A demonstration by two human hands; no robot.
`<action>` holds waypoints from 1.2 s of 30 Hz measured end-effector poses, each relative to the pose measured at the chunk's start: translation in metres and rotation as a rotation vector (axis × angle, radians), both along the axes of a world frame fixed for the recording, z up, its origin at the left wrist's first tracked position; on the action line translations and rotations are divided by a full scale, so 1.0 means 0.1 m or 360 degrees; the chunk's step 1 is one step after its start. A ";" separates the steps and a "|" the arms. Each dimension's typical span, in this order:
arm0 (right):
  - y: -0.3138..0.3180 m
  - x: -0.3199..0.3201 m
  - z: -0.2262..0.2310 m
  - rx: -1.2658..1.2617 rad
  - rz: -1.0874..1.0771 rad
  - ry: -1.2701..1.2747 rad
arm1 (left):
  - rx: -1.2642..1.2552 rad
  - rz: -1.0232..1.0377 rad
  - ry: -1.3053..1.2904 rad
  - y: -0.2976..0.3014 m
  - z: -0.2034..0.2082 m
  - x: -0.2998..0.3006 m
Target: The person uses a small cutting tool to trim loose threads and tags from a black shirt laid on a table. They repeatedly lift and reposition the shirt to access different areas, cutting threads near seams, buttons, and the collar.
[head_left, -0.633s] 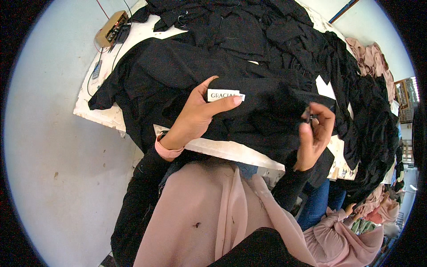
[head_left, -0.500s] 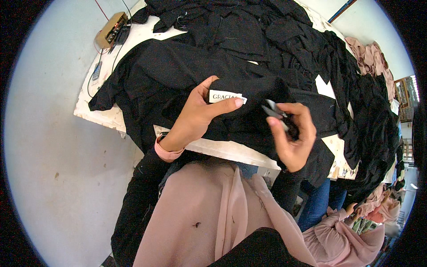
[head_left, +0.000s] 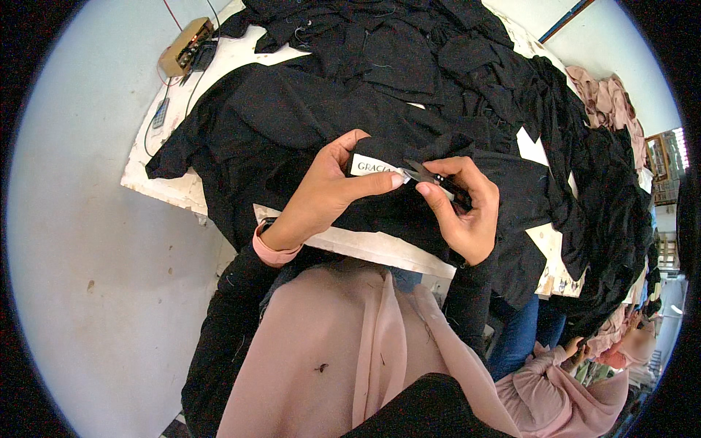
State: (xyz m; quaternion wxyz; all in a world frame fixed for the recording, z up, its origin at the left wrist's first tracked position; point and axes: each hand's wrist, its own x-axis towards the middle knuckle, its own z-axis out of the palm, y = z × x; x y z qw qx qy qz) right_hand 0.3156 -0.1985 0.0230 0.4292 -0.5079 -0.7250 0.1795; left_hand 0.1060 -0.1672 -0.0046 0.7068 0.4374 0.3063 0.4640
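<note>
In the middle of the frame, my left hand [head_left: 321, 191] pinches a black garment [head_left: 380, 212] beside its white label [head_left: 369, 166]; my right hand [head_left: 473, 212] grasps small snips [head_left: 422, 173], blades at the label's right end.

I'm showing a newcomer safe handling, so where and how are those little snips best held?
Probably by the rear end of the snips, coming from the right: the blades point left toward the white label, and the right hand covers most of that rear.
</note>
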 end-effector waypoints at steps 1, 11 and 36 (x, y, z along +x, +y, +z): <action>0.00 0.01 0.00 -0.0005 0.0002 -0.0004 | -0.0011 0.0005 0.0001 0.00 0.00 0.00; 0.01 0.00 -0.05 0.0048 0.0047 0.0046 | 0.0088 0.0044 0.0044 0.00 0.03 0.00; -0.02 -0.09 0.16 -0.0008 -0.0085 0.0561 | 0.0193 0.0075 0.0016 0.02 0.06 0.02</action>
